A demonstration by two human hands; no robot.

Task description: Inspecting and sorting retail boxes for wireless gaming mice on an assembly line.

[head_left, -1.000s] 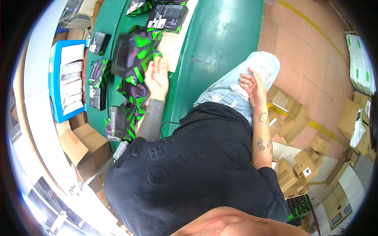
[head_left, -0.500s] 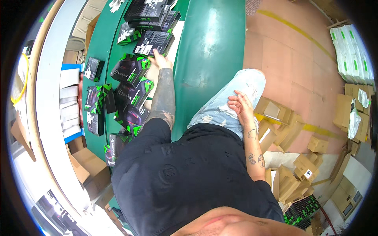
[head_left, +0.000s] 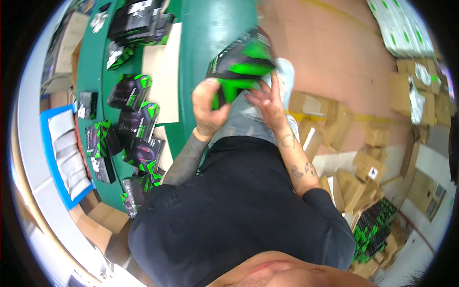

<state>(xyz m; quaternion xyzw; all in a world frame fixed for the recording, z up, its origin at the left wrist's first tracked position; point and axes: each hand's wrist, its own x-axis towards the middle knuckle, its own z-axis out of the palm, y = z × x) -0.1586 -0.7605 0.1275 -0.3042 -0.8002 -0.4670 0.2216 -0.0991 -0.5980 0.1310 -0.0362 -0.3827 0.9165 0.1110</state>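
Note:
A black and green product box point(head_left: 245, 56), blurred by motion, hangs tilted in front of my body. My left hand point(head_left: 208, 106) grips its lower left corner with the thumb and fingers. Beside its lower right edge is my right hand point(head_left: 269, 104), fingers spread, with the fingertips at or close to the box; whether they touch it I cannot tell. Left of my arms, similar boxes point(head_left: 136, 122) lie in an uneven column on the green table point(head_left: 184, 103).
More black boxes point(head_left: 136, 21) are piled at the table's far end, beside a pale board point(head_left: 162, 76). A blue-rimmed tray point(head_left: 69, 158) stands left of the table. On the right are open cardboard boxes point(head_left: 311, 103), a white stack point(head_left: 404, 31) and black-green boxes point(head_left: 377, 225).
My left hand has brought a box from the far part of the table to in front of me, turning it. My right hand has moved up to its edge. My view has shifted rightward.

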